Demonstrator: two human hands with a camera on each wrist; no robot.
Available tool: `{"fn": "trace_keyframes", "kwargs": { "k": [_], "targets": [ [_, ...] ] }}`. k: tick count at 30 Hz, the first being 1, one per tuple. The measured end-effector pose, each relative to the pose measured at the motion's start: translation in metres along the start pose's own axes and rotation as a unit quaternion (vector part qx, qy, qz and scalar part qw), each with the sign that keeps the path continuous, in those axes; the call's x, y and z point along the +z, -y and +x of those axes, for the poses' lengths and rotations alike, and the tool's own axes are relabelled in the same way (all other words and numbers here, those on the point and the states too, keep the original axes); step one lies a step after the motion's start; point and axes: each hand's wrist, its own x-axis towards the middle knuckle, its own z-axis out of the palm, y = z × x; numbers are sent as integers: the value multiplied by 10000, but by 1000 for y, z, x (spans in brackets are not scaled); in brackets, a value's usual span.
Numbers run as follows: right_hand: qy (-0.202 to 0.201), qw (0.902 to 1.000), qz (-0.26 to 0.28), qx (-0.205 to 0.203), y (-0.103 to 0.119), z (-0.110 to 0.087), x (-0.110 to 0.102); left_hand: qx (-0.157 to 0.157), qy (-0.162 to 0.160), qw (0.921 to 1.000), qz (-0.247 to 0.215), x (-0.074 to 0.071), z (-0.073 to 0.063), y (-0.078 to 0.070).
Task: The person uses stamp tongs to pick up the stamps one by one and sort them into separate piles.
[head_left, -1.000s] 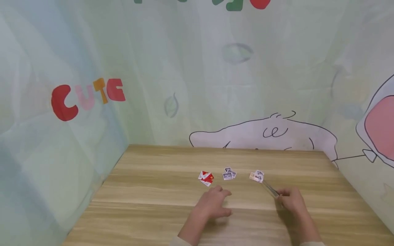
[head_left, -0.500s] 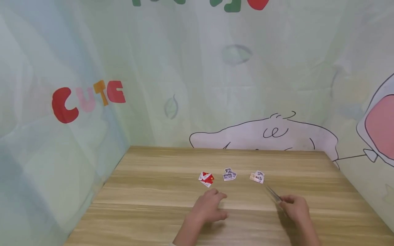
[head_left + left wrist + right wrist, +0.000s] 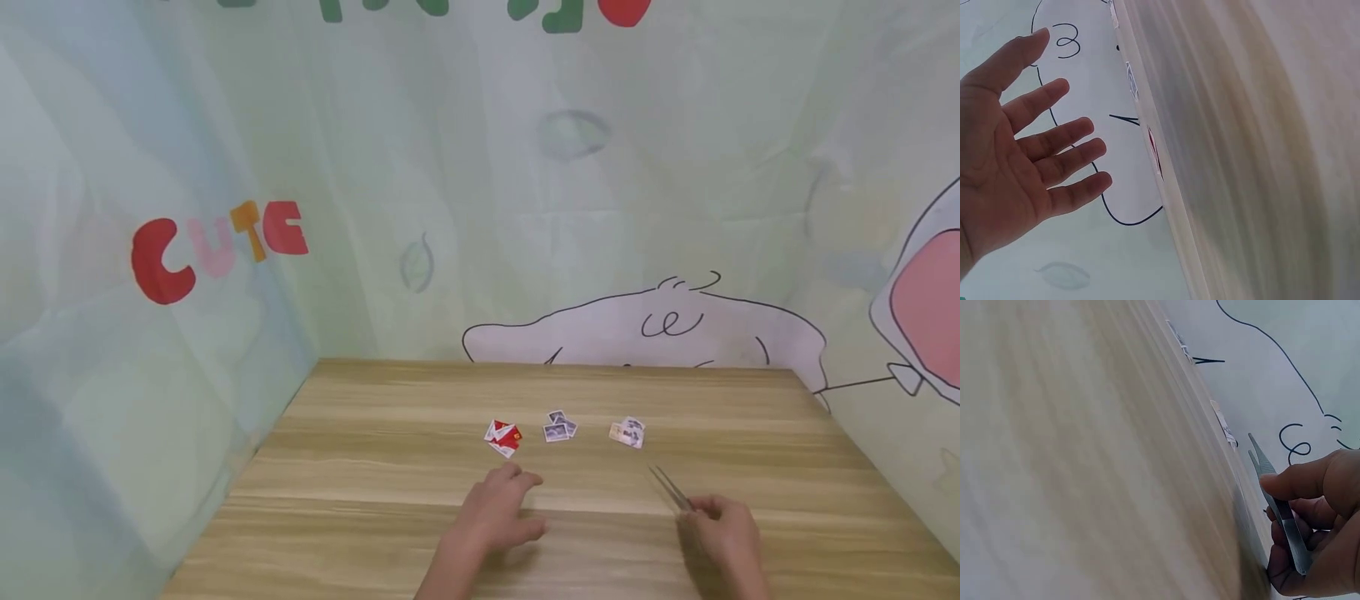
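Note:
My right hand grips metal tweezers between thumb and fingers; their two tips stand slightly apart with nothing between them. Beyond the tips lies a small pile of pale stamp-like papers, apart from the tweezers. My left hand hovers over the table with its fingers spread and holds nothing, as the left wrist view also shows. In front of it lies a pile of red and white stamp-like papers. Between the two piles sits a third one, grey with white borders.
The wooden table runs back to a printed cloth wall. Coloured letters mark the cloth at left, and a line-drawn figure rises behind the table's far edge.
The tweezers have drawn back from the pale pile toward me with my right hand. My left hand has shifted slightly down and left. The three piles lie as before.

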Motion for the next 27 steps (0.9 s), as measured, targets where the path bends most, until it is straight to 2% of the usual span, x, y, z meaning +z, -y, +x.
{"fn": "trace_keyframes", "kwargs": {
  "k": [4, 7, 14, 22, 27],
  "targets": [
    [-56, 9996, 86, 249, -1, -4, 4, -87, -63, 9999, -84, -2, -6, 3],
    [-105, 9994, 177, 268, -2, -8, 5, -140, -96, 9998, -136, -4, -9, 5],
    [-509, 9986, 135, -68, -4, -13, 6, -129, -246, 9994, -214, -7, -16, 9],
    [-311, 9991, -163, -220, -7, -13, 6, -185, -423, 9986, -239, -10, -28, 18],
    [-356, 9989, -188, -234, -7, -14, 9, -217, -512, 9980, -296, -13, -33, 22]
  ]
}}
